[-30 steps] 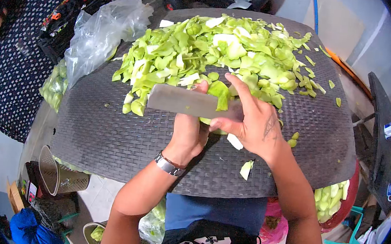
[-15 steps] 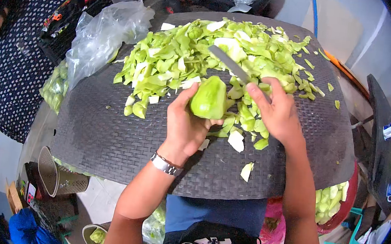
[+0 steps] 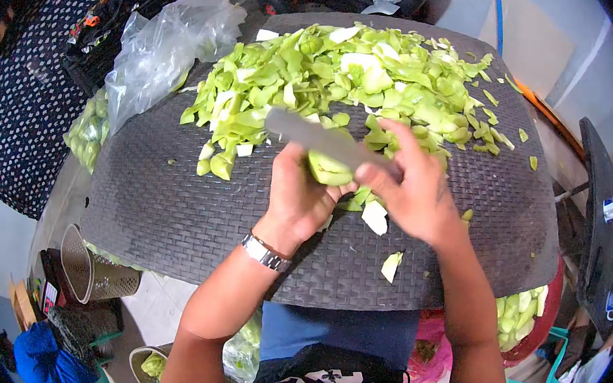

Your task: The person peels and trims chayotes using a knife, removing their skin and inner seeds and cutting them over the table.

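My left hand point(image 3: 300, 198), with a metal watch on its wrist, is closed around a pale green chayote point(image 3: 329, 168) above the front half of the table. A knife point(image 3: 319, 137), blurred by motion, is gripped in my right hand point(image 3: 411, 190). Its blade points left and lies across the upper part of the chayote, hiding some of it. Whether the edge touches the flesh I cannot tell. Beyond both hands spreads a heap of green peelings point(image 3: 280, 78) with whitish cut pieces among them.
The dark woven-pattern table point(image 3: 172, 208) carries a clear plastic bag point(image 3: 168, 60) at its left edge. Below on the left stands a beige basket point(image 3: 109, 283). A red tub point(image 3: 549, 318) of peeled green pieces sits below right, near a turquoise stool point(image 3: 555, 370).
The knife has swung left and down, from beyond the chayote to across it. The chayote has turned in my left hand and now shows less of its side.
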Motion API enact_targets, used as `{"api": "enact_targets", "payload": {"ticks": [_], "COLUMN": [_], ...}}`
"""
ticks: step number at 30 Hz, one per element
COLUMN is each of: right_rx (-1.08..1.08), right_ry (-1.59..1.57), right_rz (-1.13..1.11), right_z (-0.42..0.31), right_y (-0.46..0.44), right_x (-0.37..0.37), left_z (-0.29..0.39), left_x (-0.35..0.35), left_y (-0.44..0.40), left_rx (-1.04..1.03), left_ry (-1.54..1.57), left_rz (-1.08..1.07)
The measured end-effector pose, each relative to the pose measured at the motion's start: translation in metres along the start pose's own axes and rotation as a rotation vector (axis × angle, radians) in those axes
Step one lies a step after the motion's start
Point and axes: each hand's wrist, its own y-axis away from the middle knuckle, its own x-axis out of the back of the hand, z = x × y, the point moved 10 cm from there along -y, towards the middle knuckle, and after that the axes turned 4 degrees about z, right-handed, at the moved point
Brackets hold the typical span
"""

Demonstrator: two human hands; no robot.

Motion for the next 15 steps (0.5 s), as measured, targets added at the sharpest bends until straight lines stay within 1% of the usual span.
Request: {"api": "enact_targets", "payload": {"ticks": [1,2,3,6,7,9,12,13,15], "right_rx": [0.136,0.271,0.406,0.349,0.321,0.349,0.367,0.369,0.346], "right_ry": [0.016,0.032,0.047,0.071,0.095,0.092,0.064,0.051,0.14], "right_rz": [0.043,0.086,0.128,0.053,0.024,0.055,0.075,0.076,0.041], "right_z": [-0.012,-0.021,-0.03,-0.028,-0.026,-0.027,-0.03,-0.031,-0.039], "right_y": [0.002,0.006,0.012,0.014,0.013,0.014,0.016,0.016,0.018], "right_x": [-0.002,-0.008,-0.012,-0.023,-0.026,-0.027,-0.028,-0.029,-0.027], "left_z": [-0.003,-0.009,-0.009,-0.007,-0.006,-0.005,-0.008,-0.008,-0.008], "left_x": [0.005,-0.002,-0.006,-0.016,-0.015,-0.016,-0.007,-0.004,-0.001], "left_y": [-0.001,0.003,0.004,0.007,0.006,0.009,0.005,0.006,0.006], "left_rx": [0.006,0.091,0.094,0.097,0.079,0.045,0.052,0.048,0.039], "left_ry": [0.018,0.021,0.03,0.033,0.028,0.015,0.023,0.011,-0.011], "left_rz": [0.054,-0.03,-0.056,-0.143,-0.101,-0.013,-0.079,-0.064,-0.034]}}
